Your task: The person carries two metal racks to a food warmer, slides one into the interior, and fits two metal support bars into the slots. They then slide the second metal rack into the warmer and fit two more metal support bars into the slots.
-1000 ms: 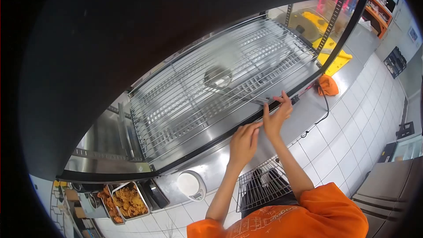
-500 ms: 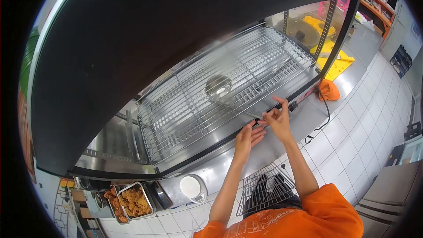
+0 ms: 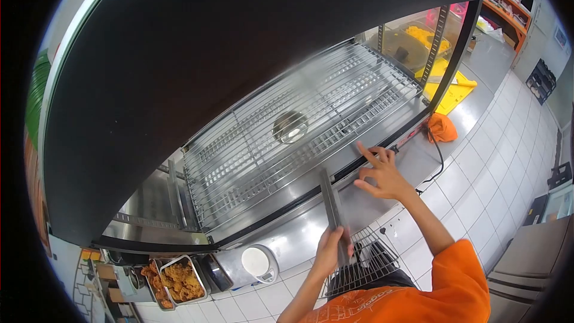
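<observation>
My left hand point(image 3: 329, 252) is closed around the lower part of a flat metal bar point(image 3: 332, 200). The bar's far end crosses the front edge of a glass-sided display cabinet point(image 3: 269, 210). To the right, my right hand point(image 3: 384, 177) is open with its fingers spread, just outside the same edge. A wire rack point(image 3: 254, 143) lies inside the cabinet, and a round metal piece point(image 3: 290, 127) shows through its wires. In front of my body a second wire rack point(image 3: 366, 251) stands below the counter's edge, partly behind the left hand.
Trays of fried food point(image 3: 182, 281) sit at the lower left, near a white kitchen scale point(image 3: 257, 261). An orange cloth point(image 3: 441, 127) and a dark cable point(image 3: 443, 158) lie at the right. Beyond them is a yellow tray point(image 3: 457, 93). The cabinet's black top hangs overhead.
The metal bar has come out from the cabinet toward my body in my left hand. My right hand has parted from the left and spread its fingers.
</observation>
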`<action>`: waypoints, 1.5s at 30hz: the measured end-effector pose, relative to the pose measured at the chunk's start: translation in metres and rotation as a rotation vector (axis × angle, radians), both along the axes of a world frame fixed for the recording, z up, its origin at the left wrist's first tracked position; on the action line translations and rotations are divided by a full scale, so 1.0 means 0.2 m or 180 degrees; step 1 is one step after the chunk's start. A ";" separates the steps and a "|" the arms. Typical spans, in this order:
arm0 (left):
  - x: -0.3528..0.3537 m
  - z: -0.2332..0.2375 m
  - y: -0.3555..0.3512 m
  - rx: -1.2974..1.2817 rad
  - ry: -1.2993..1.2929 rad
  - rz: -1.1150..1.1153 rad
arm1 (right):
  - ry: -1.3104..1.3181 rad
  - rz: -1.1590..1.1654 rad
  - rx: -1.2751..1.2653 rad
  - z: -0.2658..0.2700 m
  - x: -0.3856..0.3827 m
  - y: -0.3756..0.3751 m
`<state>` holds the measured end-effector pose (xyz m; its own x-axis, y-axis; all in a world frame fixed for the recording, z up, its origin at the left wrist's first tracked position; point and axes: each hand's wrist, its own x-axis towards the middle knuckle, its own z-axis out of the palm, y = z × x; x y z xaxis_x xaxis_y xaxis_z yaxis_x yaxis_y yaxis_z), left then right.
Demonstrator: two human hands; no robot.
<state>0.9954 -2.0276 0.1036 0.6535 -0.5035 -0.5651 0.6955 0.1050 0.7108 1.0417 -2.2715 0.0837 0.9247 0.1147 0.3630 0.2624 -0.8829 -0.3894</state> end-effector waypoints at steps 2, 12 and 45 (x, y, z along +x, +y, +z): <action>-0.03 0.07 0.12 -0.0016 0.0088 -0.0095 | 0.0218 0.0029 -0.0147 -0.02 0.09 0.04; 0.02 0.25 0.39 0.0670 -0.0406 0.0383 | 0.0492 0.0342 0.0613 -0.07 0.15 0.02; 0.09 0.20 0.48 0.0621 -0.0504 0.0669 | 0.0049 0.0238 0.0108 -0.11 0.19 -0.08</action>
<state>1.0136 -1.9308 0.1429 0.8191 -0.2406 -0.5207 0.5523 0.0857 0.8292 1.0794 -2.2880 0.0611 0.9194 0.1715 0.3538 0.3209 -0.8473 -0.4233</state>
